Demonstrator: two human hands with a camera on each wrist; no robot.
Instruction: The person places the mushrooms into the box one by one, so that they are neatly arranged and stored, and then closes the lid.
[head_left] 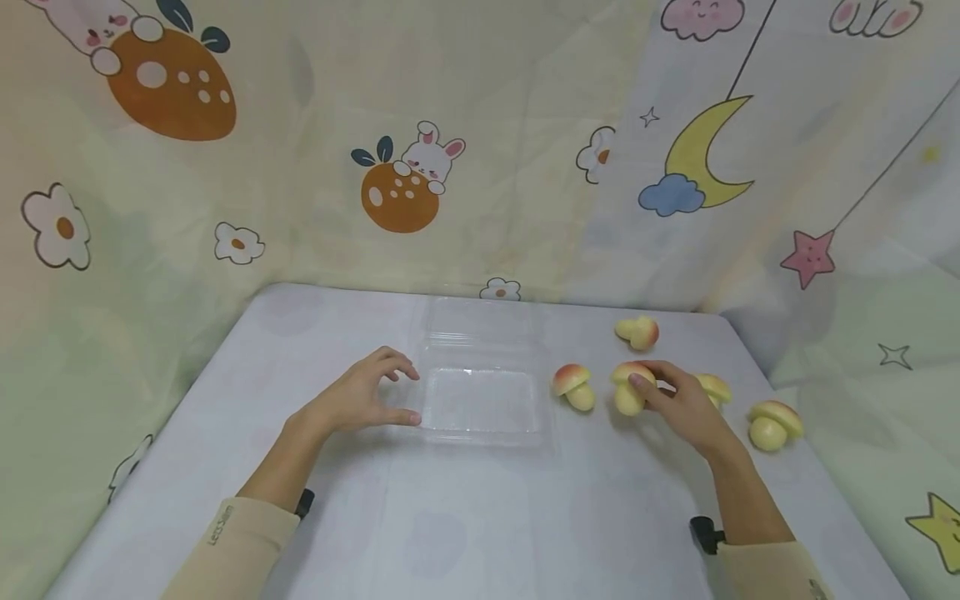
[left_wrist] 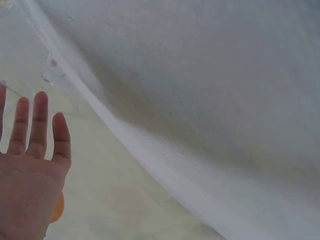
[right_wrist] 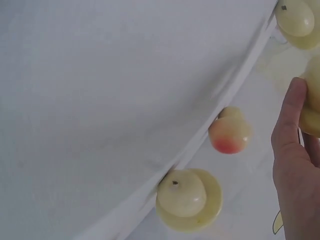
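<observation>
A clear plastic box (head_left: pixel 480 437) with its lid raised at the back stands mid-table in the head view. Beside its left edge is my left hand (head_left: pixel 363 392), thumb and fingers spread apart with nothing between them; whether they touch the box I cannot tell. In the left wrist view the fingers (left_wrist: pixel 39 125) look straight. To the right of the box, my right hand (head_left: pixel 686 404) pinches a toy mushroom (head_left: pixel 628 398) with a yellow stem and reddish cap. The right wrist view shows this mushroom (right_wrist: pixel 312 92) partly, cut off by the frame edge.
Another mushroom (head_left: pixel 574 387) lies between the box and my right hand. Behind stands one more mushroom (head_left: pixel 639 333). A mushroom (head_left: pixel 714 387) is partly hidden by my right hand, and a further mushroom (head_left: pixel 775 425) lies near the right edge. Printed cloth (head_left: pixel 510 167) rises behind the table.
</observation>
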